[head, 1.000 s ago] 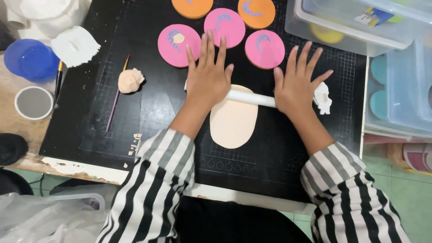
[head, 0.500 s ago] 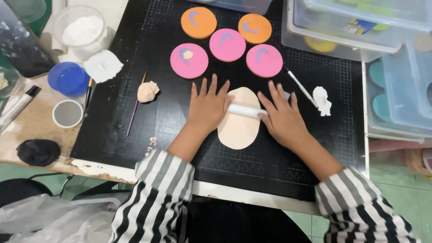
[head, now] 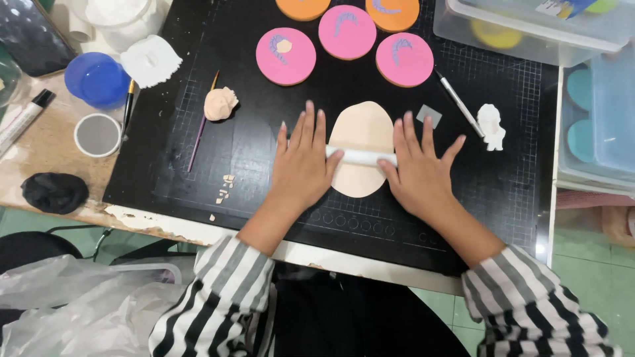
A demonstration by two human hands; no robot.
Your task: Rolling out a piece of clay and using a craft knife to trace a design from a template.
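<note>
A person in black-and-white striped sleeves leans over a black cutting mat on the worktop. Both hands lie flat with fingers spread, gripping nothing. The left hand presses on one end of a white rolling pin and the right hand presses on the other end. The pin lies crosswise over a flattened oval of peach-coloured clay near the middle of the mat.

Beyond the oval sit three pink discs and two orange discs, some with pale purple curls on them. A small peach clay lump rests to the left beside a thin purple-handled tool. Right of the oval are a small grey square, a slim silver tool and a little white clay piece.

Containers: at the upper right, stacked clear plastic boxes hold something yellow and round teal shapes, seen dimly through the walls. On the left, a blue bowl and a small white-rimmed cup with a grey inside; their contents cannot be told. A white tub stands at the top left. A black lump lies near the worktop edge.
</note>
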